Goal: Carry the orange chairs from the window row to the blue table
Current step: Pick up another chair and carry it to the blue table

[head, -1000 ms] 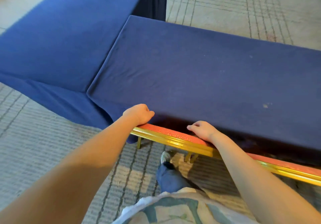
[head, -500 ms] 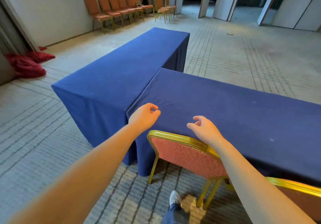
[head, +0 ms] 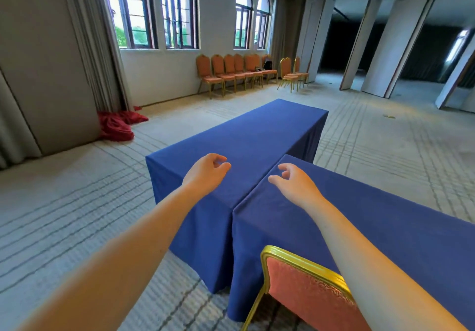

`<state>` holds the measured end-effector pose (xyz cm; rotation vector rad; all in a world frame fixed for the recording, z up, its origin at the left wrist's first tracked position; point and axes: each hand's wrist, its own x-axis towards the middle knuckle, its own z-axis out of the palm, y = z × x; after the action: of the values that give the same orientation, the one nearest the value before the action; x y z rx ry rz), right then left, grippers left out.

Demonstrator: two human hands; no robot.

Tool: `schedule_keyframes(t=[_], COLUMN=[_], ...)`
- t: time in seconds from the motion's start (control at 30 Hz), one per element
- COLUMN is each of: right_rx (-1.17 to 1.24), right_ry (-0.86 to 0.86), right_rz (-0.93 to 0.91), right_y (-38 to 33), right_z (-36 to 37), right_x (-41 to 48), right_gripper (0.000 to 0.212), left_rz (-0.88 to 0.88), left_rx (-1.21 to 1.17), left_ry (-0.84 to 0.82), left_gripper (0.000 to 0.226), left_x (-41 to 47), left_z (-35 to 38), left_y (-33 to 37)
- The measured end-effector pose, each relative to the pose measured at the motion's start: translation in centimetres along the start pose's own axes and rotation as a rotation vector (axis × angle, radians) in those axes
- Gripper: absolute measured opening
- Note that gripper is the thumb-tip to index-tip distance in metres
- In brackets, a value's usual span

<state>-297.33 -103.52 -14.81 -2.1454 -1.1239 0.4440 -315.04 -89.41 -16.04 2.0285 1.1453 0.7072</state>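
Observation:
An orange chair (head: 305,294) with a gold frame stands pushed against the near blue table (head: 385,230), its back toward me at the bottom of the view. My left hand (head: 205,174) and my right hand (head: 295,184) hover above the table tops, fingers loosely curled and apart, holding nothing. A second blue table (head: 244,140) runs away from me at an angle to the first. Under the arched windows at the far wall stands a row of orange chairs (head: 231,73), with two more orange chairs (head: 293,73) set apart to the right.
A heap of red cloth (head: 115,125) lies on the carpet by the grey curtain on the left. Folding wall panels (head: 380,45) stand at the back right with dark openings between them. Striped carpet lies between the tables and the window row.
Both hands let go of the chair back and rose over the tables. The view lifted from the table top to the far window wall.

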Motion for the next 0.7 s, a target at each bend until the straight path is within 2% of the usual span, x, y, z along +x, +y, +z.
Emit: schedule_keyframes(t=[0.2,0.33,0.7], right_rx=[0.032,0.073,0.110], right_ry=[-0.036,-0.045,-0.075], right_rz=[-0.105,-0.166,-0.259], right_y=[-6.0,-9.7,-20.7], right_z=[3.2,5.6,11.0], right_x=[6.6,12.4,29.7], right_gripper=[0.062,0.064,0.064], left_rz=[-0.066,-0.085,-0.046], left_rx=[-0.076,-0.045,-0.051], left_ry=[0.103,0.147,0.248], left_gripper=[0.031,0.032,0.038], left_x=[4.7,9.2,24.7], left_z=[-6.1,-9.6,-17.6], left_y=[-2.6,-4.1,-7.8])
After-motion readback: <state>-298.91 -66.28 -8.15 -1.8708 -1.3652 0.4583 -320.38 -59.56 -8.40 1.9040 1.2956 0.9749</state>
